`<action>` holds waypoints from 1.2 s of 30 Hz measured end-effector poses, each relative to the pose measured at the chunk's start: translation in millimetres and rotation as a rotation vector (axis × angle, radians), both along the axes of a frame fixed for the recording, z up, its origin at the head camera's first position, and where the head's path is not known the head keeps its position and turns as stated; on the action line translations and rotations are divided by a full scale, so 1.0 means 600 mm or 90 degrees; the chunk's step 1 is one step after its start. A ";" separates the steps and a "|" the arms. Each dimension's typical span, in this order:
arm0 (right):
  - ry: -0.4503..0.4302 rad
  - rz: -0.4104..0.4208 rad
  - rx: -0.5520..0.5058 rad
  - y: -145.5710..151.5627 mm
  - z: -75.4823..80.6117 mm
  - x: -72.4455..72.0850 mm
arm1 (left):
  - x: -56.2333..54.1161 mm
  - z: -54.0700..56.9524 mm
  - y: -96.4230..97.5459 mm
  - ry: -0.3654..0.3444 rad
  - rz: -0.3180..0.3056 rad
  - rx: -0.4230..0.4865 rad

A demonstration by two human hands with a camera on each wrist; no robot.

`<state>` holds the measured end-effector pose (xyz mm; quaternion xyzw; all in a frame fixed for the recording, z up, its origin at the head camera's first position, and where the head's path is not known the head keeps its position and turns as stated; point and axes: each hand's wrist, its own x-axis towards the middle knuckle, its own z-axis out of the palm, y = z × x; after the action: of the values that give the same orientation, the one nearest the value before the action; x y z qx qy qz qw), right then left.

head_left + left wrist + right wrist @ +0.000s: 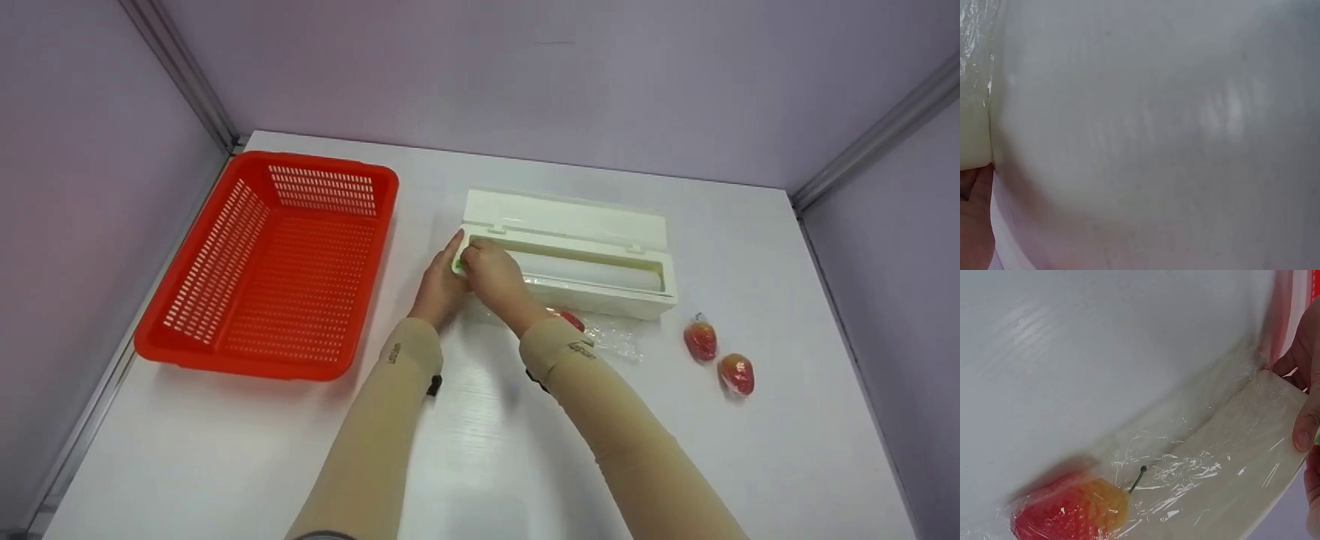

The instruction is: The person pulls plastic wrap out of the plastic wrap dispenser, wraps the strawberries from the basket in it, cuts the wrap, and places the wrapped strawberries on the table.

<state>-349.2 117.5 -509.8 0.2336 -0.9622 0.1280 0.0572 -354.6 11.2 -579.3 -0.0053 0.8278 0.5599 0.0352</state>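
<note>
A white cling film box [607, 298] stands on the table with its lid [566, 217] tipped back and a film roll [592, 270] inside. My left hand [441, 289] grips the box's left end, its thumb on the front in the right wrist view. My right hand [495, 279] bends over the same end, its fingers pinching a small green slider [458, 265], mostly hidden. Clear film [1185, 478] hangs down the box front onto the table. Under it lies a red-and-yellow fruit [1072, 509] with a green stem, partly hidden by my right arm in the head view.
A red plastic basket [364, 277] with slotted sides sits at the table's left. Two film-wrapped red-and-yellow fruits, one farther back [700, 339] and one nearer [736, 375], lie right of the box. Pale panels [480, 82] enclose the white table [480, 465] at the back and sides.
</note>
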 end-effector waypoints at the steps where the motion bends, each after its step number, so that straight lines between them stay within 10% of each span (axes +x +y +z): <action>1: 0.006 0.003 0.008 0.001 -0.002 -0.001 | 0.000 0.000 0.002 0.004 -0.004 0.001; 18: 0.010 0.015 -0.049 0.073 -0.009 0.002 | -0.005 -0.005 0.021 -0.003 -0.002 0.018; 36: 0.118 0.002 -0.146 0.270 -0.028 0.037 | -0.009 -0.013 -0.005 -0.006 -0.005 0.027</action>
<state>-326.7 279.4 -526.4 0.2377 -0.9315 0.2152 0.1719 -360.2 8.5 -586.9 -0.0036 0.8156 0.5771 0.0415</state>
